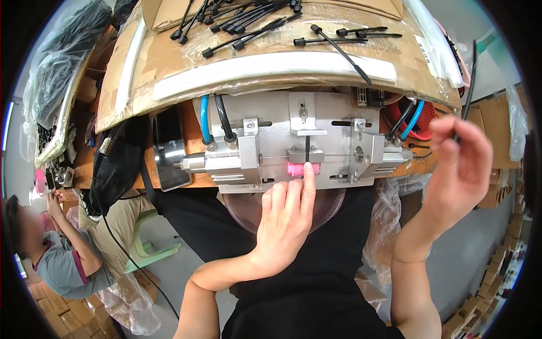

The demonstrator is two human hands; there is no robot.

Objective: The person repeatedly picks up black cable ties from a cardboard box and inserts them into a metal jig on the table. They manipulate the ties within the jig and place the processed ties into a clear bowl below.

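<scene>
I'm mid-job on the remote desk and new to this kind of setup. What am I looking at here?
There is no robot: this single picture comes from a camera on a person's head, looking down at two bare hands. Ahead sits a metal fixture with blue and black hoses attached. A thin black rod lies at its middle; the left hand reaches an index finger to its near end, by a pink block. The right hand holds another black rod. Beyond, similar rods lie on cardboard.
</scene>
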